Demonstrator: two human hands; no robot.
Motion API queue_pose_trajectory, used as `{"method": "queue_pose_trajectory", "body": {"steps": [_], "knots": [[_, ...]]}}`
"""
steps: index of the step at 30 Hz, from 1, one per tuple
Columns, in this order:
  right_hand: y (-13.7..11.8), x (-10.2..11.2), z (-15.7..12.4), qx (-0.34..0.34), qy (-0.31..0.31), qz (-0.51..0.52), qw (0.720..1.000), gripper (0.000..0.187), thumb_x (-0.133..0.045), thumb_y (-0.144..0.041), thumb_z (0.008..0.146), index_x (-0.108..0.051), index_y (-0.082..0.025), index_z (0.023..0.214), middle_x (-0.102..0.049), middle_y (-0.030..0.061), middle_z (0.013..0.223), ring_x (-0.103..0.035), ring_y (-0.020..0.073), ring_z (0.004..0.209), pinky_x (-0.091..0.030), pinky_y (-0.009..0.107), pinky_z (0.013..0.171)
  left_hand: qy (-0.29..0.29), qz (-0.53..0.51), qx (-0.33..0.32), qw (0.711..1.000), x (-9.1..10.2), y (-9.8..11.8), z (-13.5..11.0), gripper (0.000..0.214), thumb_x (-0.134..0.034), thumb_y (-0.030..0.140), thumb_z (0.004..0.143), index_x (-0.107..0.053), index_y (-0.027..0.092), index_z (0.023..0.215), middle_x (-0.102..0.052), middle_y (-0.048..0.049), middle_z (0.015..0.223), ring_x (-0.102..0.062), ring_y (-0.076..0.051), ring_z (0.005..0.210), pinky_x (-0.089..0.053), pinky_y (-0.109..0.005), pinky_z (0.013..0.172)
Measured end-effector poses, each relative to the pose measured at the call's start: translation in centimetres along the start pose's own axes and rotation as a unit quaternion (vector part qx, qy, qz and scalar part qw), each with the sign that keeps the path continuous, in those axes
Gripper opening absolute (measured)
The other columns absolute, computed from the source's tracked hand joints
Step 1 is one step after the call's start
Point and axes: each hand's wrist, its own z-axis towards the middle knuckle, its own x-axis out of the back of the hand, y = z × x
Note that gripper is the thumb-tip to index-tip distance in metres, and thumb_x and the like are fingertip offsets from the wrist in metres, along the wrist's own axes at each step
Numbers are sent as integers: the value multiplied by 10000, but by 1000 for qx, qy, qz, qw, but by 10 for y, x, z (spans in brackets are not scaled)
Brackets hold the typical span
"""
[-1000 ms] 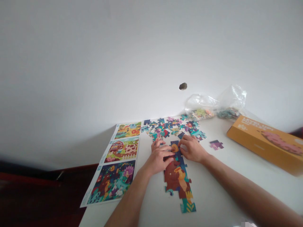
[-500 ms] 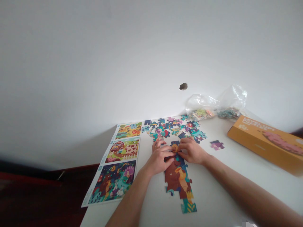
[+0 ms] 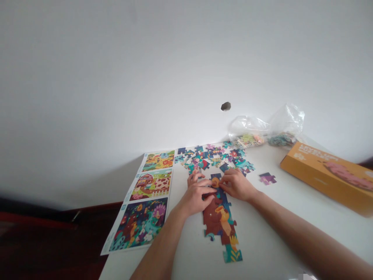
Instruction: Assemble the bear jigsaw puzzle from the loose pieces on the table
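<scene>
Together, the left hand (image 3: 196,193) and right hand (image 3: 236,185) meet over an orange-printed jigsaw piece (image 3: 215,182), their fingers (image 3: 223,186) curled and pinching it from both sides. It sits at the top of a joined puzzle strip (image 3: 218,221) lying flat on the white counter (image 3: 262,229). Loose puzzle pieces (image 3: 215,158) lie scattered just beyond, beside a printed picture sheet (image 3: 140,222); a purple piece (image 3: 267,179) sits right, near an orange box (image 3: 326,175).

Orange cardboard box (image 3: 326,177) — clear plastic bags (image 3: 249,130) just beside it
</scene>
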Motion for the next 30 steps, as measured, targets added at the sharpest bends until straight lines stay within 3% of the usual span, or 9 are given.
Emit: {"method": "queue_pose_trajectory", "body": {"steps": [19,30], "knots": [[-3,8,0,8,-4,4,1000,132,-628,-144,789,-661,-194,671,-625,18,681,-563,168,724,-329,330,757,44,18,18,999,6,0,0,190,-671,211,810,-773,310,936,-724,-10,1049,-493,-279,1166,-292,-530,1097],[-2,7,-1,9,7,3,1000,129,-636,-139,786,-665,-198,674,-623,10,666,-560,161,710,-328,332,769,38,16,21,999,7,3,0,181,-652,203,825,-778,296,918,-712,-20,994,-477,-272,1112,-290,-537,1098]]}}
